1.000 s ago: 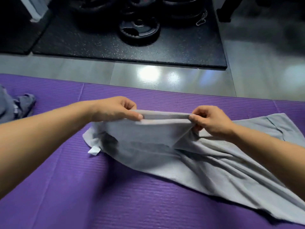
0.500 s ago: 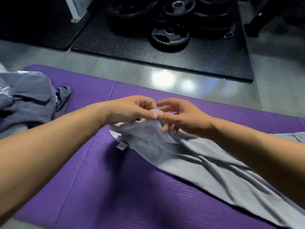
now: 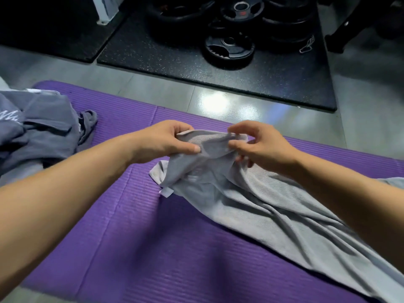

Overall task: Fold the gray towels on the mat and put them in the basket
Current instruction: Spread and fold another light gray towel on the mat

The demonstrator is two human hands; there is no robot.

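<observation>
A light gray towel (image 3: pixel 273 215) lies rumpled across the purple mat (image 3: pixel 153 248), running from the middle toward the lower right. Its near-left end is lifted off the mat. My left hand (image 3: pixel 166 141) pinches that end's edge between thumb and fingers. My right hand (image 3: pixel 260 145) pinches the same edge a short way to the right, thumb on top. A small white tag (image 3: pixel 166 192) hangs from the towel's lower left corner. No basket is in view.
A heap of darker gray cloth (image 3: pixel 37 132) sits on the mat's left end. Beyond the mat is shiny grey floor (image 3: pixel 196 99), then a black rubber mat (image 3: pixel 218 68) with stacked black weight plates (image 3: pixel 229 48).
My hands came together on the towel edge half a second ago and have now drawn slightly apart again along it. The view has shifted left, showing more of the dark cloth heap.
</observation>
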